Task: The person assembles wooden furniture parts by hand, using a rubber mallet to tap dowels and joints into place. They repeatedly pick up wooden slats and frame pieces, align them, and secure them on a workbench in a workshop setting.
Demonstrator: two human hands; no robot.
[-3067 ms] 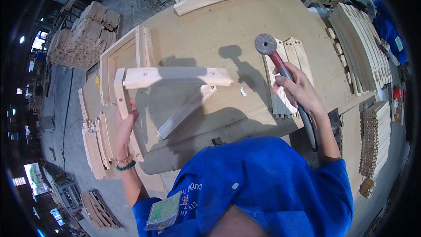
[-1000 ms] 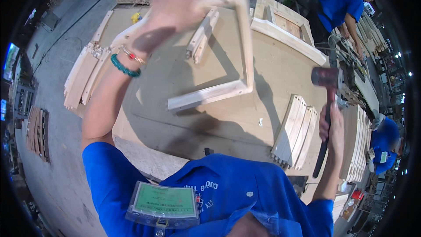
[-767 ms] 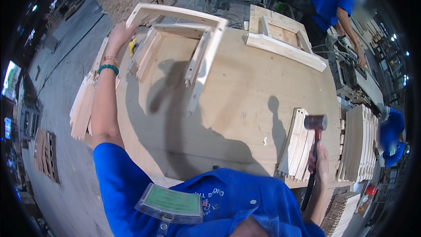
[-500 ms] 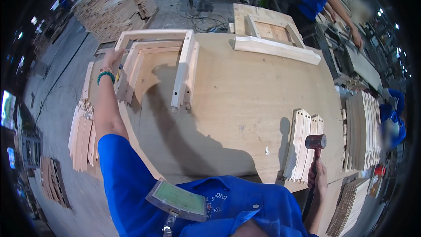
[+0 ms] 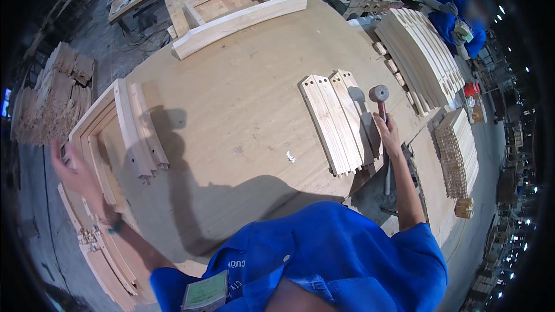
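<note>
- The left hand is at about 9 o'clock in the view. It is blurry, and its fingers look spread wide. It holds nothing.
- Just beside that hand, at 9 to 10 o'clock, lies a wooden frame. It sits flat at the left edge of the big round table. More frames like it seem to lie stacked under it, and the hand looks just off the frame.
- The right hand is at about 3 o'clock. It is wrapped tight around the handle of a hammer. The hammer head points up and away, over the table edge.
- Touching that hand on its left side are some flat wooden slats. They lie side by side in a neat row.
- How far along: one frame looks put together and set on the pile. The slats are loose and not joined yet, so there seems to be more building left.
- At 12 o'clock a thick curved beam rests on a square wooden piece.
- At 1 to 2 o'clock is a stack of long curved boards. Another person in blue stands past it.
</note>
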